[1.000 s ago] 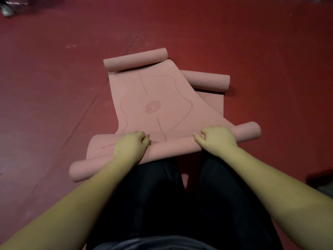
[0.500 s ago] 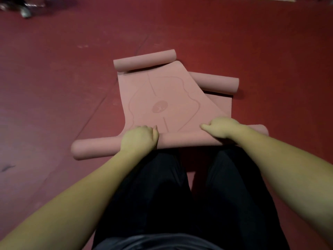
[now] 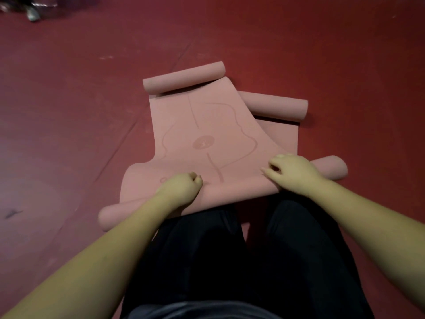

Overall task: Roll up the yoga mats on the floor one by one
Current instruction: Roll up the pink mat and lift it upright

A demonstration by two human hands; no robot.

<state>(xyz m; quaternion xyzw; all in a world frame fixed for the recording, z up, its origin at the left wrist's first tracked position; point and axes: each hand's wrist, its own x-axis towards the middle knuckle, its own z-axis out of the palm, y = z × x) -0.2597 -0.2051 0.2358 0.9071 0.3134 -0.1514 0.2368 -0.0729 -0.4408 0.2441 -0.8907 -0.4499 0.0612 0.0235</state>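
While both hands press it, the pink mat's roll [image 3: 230,194] lies crosswise.

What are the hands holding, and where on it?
Both the left hand and right hand press on the pink mat at its rolled near end, either side of the middle.

top mat [image 3: 202,134] across lower mat [image 3: 281,132], rolled ends behind, near roll [image 3: 331,169] under both hands
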